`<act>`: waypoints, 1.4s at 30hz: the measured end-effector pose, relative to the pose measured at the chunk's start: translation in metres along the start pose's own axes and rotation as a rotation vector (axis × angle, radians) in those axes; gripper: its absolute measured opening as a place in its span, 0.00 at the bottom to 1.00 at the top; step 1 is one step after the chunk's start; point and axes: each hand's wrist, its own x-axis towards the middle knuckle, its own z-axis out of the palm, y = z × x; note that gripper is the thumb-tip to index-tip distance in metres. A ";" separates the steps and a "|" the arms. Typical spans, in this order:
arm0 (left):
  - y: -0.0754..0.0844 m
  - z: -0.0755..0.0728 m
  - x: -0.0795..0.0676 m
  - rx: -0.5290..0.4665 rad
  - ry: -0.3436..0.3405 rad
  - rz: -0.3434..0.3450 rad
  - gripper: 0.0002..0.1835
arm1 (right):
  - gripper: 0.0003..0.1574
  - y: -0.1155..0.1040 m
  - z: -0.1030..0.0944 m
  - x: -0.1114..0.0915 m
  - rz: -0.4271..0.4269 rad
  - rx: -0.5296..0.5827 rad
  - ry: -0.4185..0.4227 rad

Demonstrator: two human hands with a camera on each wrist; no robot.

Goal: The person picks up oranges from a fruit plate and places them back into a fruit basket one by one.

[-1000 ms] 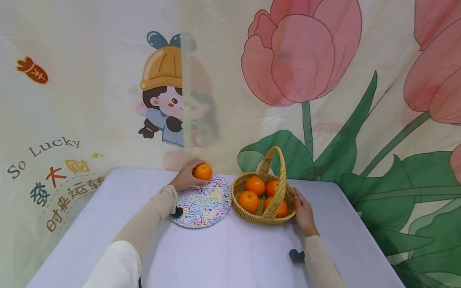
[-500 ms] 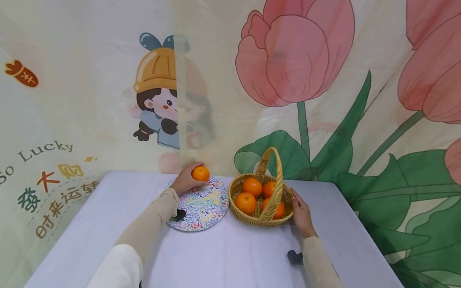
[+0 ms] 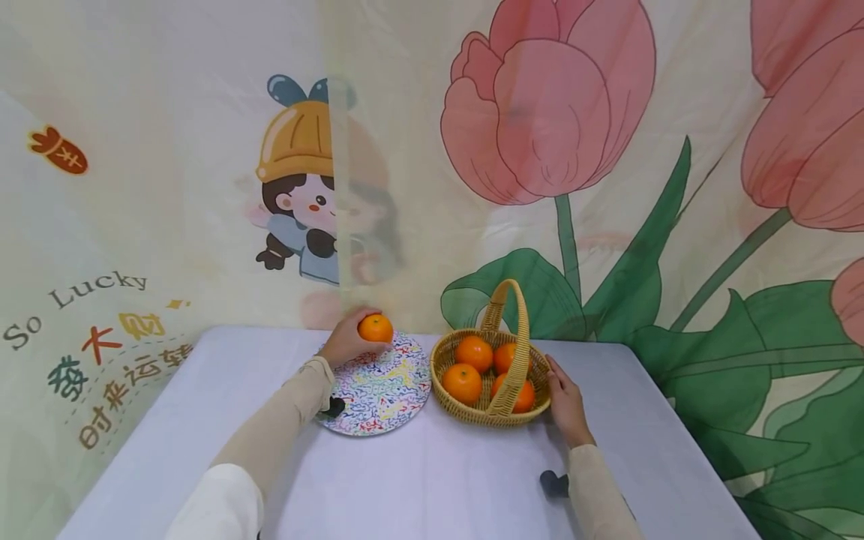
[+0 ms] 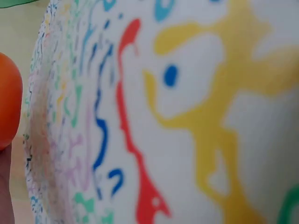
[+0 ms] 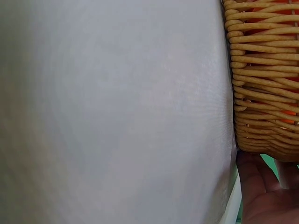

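Observation:
My left hand (image 3: 347, 339) grips an orange (image 3: 375, 328) between thumb and fingers, over the far part of a round board (image 3: 385, 394) with a colourful squiggle pattern. The left wrist view catches the side of that orange (image 4: 8, 100) at its left edge, with the patterned surface (image 4: 187, 154) filling most of the picture. On the right, my right hand (image 3: 569, 401) lies along the outer side of a wicker basket (image 3: 472, 414), fingers fairly straight and touching it. Several oranges (image 3: 462, 385) sit inside, partly behind the arched handle (image 3: 521, 352). Seen from the right wrist, fingers (image 5: 252, 175) reach low against the weave.
A white cloth (image 3: 418, 480) covers the table, whose far edge meets a printed curtain (image 3: 405, 150) with tulips and a cartoon figure. Basket and board stand side by side, nearly touching. Small black pieces (image 3: 555, 484) sit at both wrists.

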 end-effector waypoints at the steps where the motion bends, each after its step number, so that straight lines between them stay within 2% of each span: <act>1: 0.001 -0.001 -0.001 -0.001 0.002 0.001 0.41 | 0.32 0.000 0.000 0.000 0.000 -0.002 -0.003; 9: 0.026 -0.010 -0.003 -0.021 0.026 0.006 0.43 | 0.32 -0.004 0.002 -0.002 -0.030 0.002 0.006; 16: 0.062 0.006 0.003 -0.089 0.001 0.035 0.46 | 0.32 -0.006 -0.003 -0.005 -0.023 -0.016 0.002; 22: 0.101 0.024 0.009 -0.150 -0.027 0.095 0.45 | 0.31 -0.010 -0.005 -0.002 -0.044 -0.096 0.010; 28: 0.130 0.049 0.010 -0.208 -0.073 0.137 0.45 | 0.29 -0.013 -0.006 -0.004 -0.099 -0.167 0.087; 33: 0.148 0.078 0.013 -0.220 -0.104 0.167 0.44 | 0.26 -0.016 -0.005 -0.007 -0.109 -0.173 0.159; 37: 0.158 0.100 0.013 -0.226 -0.157 0.177 0.45 | 0.24 -0.022 -0.004 -0.009 -0.057 -0.191 0.187; 42: 0.163 0.119 0.011 -0.214 -0.181 0.185 0.47 | 0.20 -0.033 0.000 -0.005 -0.004 -0.270 0.205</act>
